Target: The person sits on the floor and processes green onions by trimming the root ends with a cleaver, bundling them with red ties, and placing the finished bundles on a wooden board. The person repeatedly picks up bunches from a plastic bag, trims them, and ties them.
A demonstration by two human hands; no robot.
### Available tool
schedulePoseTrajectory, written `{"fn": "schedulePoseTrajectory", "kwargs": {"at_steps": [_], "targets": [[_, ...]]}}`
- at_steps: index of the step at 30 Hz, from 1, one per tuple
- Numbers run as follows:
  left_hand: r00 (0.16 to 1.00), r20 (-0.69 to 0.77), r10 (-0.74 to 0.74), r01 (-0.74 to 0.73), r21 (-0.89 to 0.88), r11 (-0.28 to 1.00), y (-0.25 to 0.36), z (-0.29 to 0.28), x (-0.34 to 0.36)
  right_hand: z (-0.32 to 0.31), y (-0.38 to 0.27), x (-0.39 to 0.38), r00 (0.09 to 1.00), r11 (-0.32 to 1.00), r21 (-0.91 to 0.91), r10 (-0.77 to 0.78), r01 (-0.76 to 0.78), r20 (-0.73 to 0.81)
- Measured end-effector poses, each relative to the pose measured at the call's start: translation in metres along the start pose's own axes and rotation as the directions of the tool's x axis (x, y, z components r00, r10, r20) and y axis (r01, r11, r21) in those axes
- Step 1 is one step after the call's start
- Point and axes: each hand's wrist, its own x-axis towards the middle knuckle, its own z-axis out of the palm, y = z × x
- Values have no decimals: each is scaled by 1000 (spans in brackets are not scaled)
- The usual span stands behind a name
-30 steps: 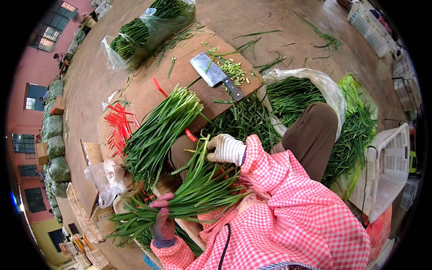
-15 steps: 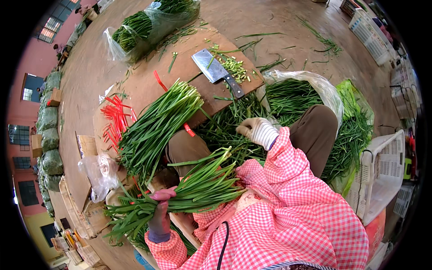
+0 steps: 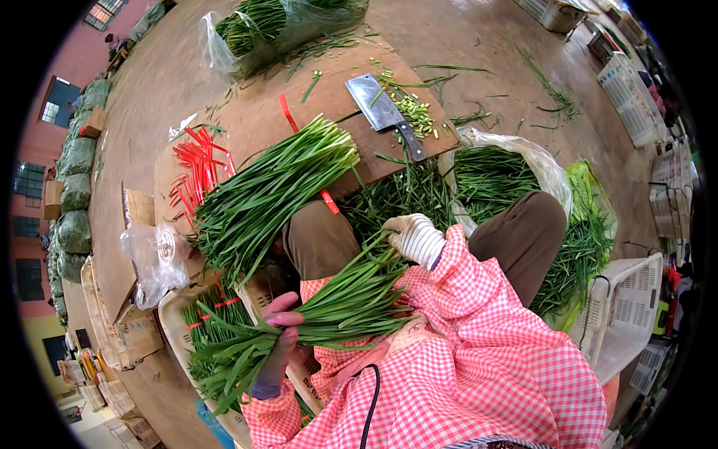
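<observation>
A loose bunch of garlic chives (image 3: 348, 299) lies across my lap. My left hand (image 3: 283, 325), in a pinkish-purple glove, wraps round its leafy part, thumb and fingers on top. My right hand (image 3: 413, 238), in a white striped knit glove, has its fingers closed at the stem ends of the same bunch. Beyond my left knee, a larger bunch of chives (image 3: 280, 191) rests on a brown board (image 3: 254, 127), with a red tie strip (image 3: 288, 112) sticking out beside it. A cleaver (image 3: 378, 105) with a dark handle lies farther back, next to cut stem pieces (image 3: 415, 116).
Red tie strips (image 3: 198, 172) are piled at the board's left. A crate (image 3: 176, 322) holds tied bunches at my left. Chives fill a clear plastic bag (image 3: 550, 161) and a green bag (image 3: 580, 176) at right, near a white crate (image 3: 624, 307). Another bagged bundle (image 3: 284, 26) sits behind.
My right hand has moved left and down to the stem ends of the lap bunch and closed on them. My left hand keeps its hold. The whole view has shifted slightly.
</observation>
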Motion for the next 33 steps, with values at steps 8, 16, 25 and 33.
{"fn": "schedulePoseTrajectory", "kwargs": {"at_steps": [8,16,25,33], "targets": [[995,-72,-64,71,92,993,-16,-9,1,-27,8,3,982,928,324,189,-183,14],[900,-162,405,-239,595,767,-10,10,-24,-73,73,-4,930,967,-123,171,-221,-326],[848,-190,495,-327,548,770,-8,-32,-37,-60,-15,-5,995,998,-50,-31,27,-100],[846,-319,427,-321,335,886,-18,-69,-38,13,-18,11,993,964,258,-88,66,78]]}}
